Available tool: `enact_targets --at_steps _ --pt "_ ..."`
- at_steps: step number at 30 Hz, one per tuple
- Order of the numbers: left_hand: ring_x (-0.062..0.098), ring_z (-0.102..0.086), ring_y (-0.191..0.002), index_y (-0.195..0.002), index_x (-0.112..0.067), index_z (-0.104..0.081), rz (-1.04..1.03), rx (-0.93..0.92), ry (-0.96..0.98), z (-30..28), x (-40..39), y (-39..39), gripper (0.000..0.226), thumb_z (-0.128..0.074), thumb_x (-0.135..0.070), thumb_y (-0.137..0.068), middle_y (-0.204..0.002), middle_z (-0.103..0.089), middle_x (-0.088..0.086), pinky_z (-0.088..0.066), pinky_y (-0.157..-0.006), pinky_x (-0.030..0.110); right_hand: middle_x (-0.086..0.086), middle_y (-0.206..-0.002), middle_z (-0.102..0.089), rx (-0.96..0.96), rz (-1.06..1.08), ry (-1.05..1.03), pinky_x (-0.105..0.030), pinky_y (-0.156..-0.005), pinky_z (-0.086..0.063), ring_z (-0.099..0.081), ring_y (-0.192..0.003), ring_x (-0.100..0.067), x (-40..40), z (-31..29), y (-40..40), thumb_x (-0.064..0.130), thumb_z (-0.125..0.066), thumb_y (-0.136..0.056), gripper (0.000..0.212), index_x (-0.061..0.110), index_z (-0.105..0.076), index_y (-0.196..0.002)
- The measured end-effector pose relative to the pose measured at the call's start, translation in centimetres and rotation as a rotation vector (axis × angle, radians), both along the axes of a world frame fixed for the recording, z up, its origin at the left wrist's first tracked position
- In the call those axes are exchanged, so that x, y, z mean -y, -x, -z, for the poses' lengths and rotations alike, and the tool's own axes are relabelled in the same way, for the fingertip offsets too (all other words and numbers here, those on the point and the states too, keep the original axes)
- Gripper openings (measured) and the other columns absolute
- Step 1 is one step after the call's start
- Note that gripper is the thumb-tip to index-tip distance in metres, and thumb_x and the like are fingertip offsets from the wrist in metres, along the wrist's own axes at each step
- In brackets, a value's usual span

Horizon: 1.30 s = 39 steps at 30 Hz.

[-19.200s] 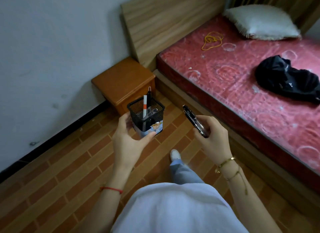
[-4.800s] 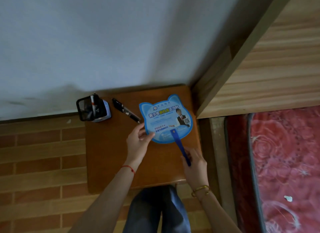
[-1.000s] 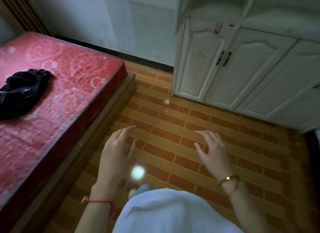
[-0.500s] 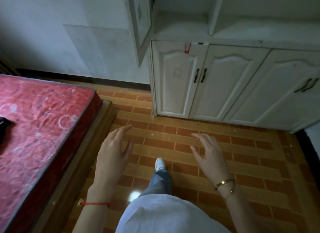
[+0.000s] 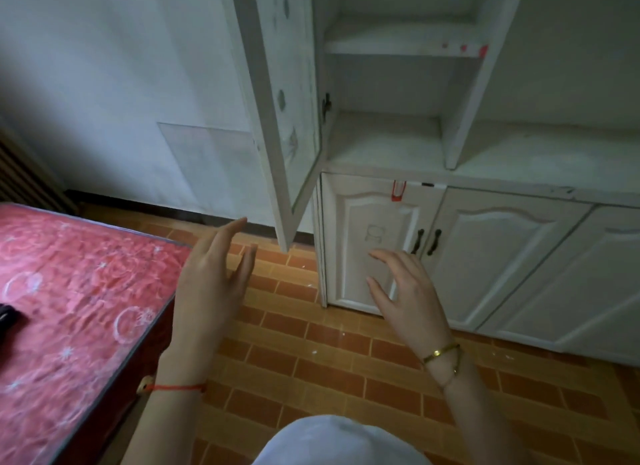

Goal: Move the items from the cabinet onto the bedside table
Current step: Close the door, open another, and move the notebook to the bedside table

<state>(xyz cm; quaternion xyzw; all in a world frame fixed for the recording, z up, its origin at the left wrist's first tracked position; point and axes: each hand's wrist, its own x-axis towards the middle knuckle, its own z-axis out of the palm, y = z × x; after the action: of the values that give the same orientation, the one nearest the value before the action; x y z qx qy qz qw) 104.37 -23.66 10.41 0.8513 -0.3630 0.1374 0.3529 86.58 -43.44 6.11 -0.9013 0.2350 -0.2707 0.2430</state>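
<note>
Both hands are raised in front of the body, and nothing is held in either. Left hand [image 5: 211, 291]: fingers extended and slightly spread, palm turned inward, a red string bracelet [image 5: 176, 387] worn at the wrist. Right hand [image 5: 408, 295]: fingers loosely bent and apart, gold bracelets [image 5: 441, 355] worn at the wrist.

Cabinet [image 5: 502, 243]: white, set against the wall ahead and to the right. Upper section: an open compartment with two shelves [image 5: 388, 142], on which no items can be made out. Upper door [image 5: 284, 101]: swung open toward the left, its lower corner seen above the left hand's fingertips. Lower section: panelled doors closed, fitted with dark handles [image 5: 426, 242]; the right hand is seen in front of the leftmost lower door. A small red tag [image 5: 398, 191] hangs at the top edge of that door.

Bed [image 5: 76, 308]: red patterned mattress at the left, partly behind the left hand; a dark object [image 5: 8, 317] lies at the frame's left edge, cut off.

Floor [image 5: 329, 357]: orange-brown brick-pattern tile, with small white specks scattered on it.

White garment [image 5: 339, 444]: worn by the person, seen at the bottom edge.
</note>
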Motion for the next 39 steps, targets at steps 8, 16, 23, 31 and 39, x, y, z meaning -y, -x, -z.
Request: enact_targets --at_steps 8,16,23,31,39 --pt "0.02 -0.062 -0.114 -0.134 -0.011 -0.056 -0.088 0.164 0.231 -6.3 5.4 -4.2 0.041 -0.058 -0.028 -0.097 -0.124 -0.065 0.009 -0.051 -0.093 0.032 0.004 -0.127 -0.052 0.201 -0.213 0.071 -0.018 -0.105 -0.034 -0.044 -0.121 -0.01 2.8 -6.7 -7.9 0.026 -0.06 -0.092 0.044 0.017 -0.049 -0.134" --pt "0.015 -0.064 -0.11 -0.139 -0.009 -0.052 -0.056 0.309 0.37 -14.8 8.9 -9.5 0.046 -0.055 -0.031 -0.099 -0.134 -0.061 0.007 -0.052 -0.097 0.035 -0.001 -0.135 -0.047 0.349 -0.347 0.211 -0.009 -0.107 -0.022 -0.042 -0.127 -0.011 2.0 -12.9 -16.7 0.035 -0.056 -0.092 0.055 0.016 -0.04 -0.141" --pt "0.004 -0.064 -0.103 -0.133 -0.014 -0.06 0.079 0.366 0.425 -17.6 10.8 -10.8 0.033 -0.052 -0.022 -0.102 -0.12 -0.062 -0.013 -0.046 -0.093 0.011 -0.007 -0.132 -0.053 0.461 -0.271 0.294 -0.025 -0.106 -0.032 -0.048 -0.123 -0.019 1.0 -13.2 -19.9 0.033 -0.067 -0.086 0.059 0.011 -0.045 -0.137" --pt "-0.003 -0.06 -0.098 -0.134 -0.012 -0.059 0.097 0.4 0.445 -17.4 11.6 -10.4 0.044 -0.068 -0.02 -0.091 -0.113 -0.061 -0.015 -0.041 -0.091 0.001 -0.009 -0.133 -0.052 0.545 -0.256 0.339 -0.037 -0.104 -0.046 -0.047 -0.126 -0.022 2.2 -12.3 -20.0 0.027 -0.068 -0.087 0.06 0.012 -0.039 -0.138" --pt "0.008 -0.066 -0.109 -0.128 -0.006 -0.063 0.266 0.491 0.493 -17.3 16.5 -7.2 0.049 -0.074 -0.027 -0.085 -0.121 -0.069 0.004 -0.051 -0.095 0.015 -0.007 -0.129 -0.048 0.628 -0.138 0.321 -0.031 -0.101 -0.046 -0.049 -0.119 -0.02 6.5 -11.8 -15.1 0.026 -0.066 -0.087 0.056 0.009 -0.041 -0.134"
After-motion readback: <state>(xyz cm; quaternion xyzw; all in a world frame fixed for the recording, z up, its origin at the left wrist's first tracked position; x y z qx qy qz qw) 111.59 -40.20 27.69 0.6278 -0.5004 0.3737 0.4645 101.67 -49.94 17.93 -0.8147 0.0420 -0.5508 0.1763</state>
